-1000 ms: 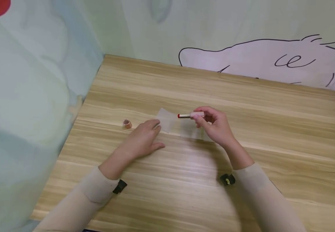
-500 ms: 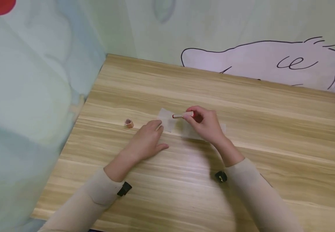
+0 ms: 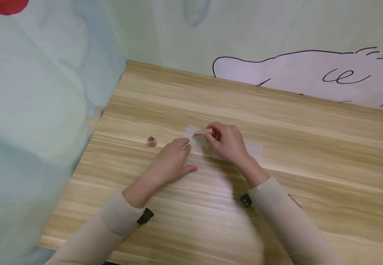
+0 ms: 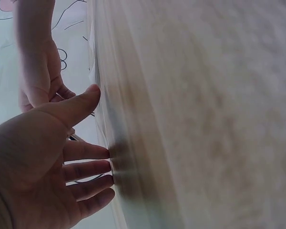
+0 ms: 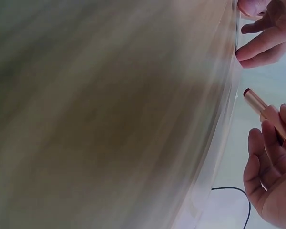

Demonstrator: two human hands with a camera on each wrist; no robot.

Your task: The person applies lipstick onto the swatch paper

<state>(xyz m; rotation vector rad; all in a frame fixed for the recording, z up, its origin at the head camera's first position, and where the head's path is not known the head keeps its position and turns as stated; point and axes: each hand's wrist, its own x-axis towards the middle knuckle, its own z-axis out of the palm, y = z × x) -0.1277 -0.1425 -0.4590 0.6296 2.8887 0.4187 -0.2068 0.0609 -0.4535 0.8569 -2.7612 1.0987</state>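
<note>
The right hand pinches a lipstick between thumb and fingers, its red tip pointing left and held just above a translucent paper slip, apart from it in the right wrist view. The left hand grasps nothing, its fingers extended and fingertips resting at the slip's left edge. A cap stands on the wooden table left of that hand; a second slip lies partly hidden beneath the right hand.

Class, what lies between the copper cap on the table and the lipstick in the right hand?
In the head view, the fingers of the left hand and a pale sheet lie between cap and lipstick.
</note>
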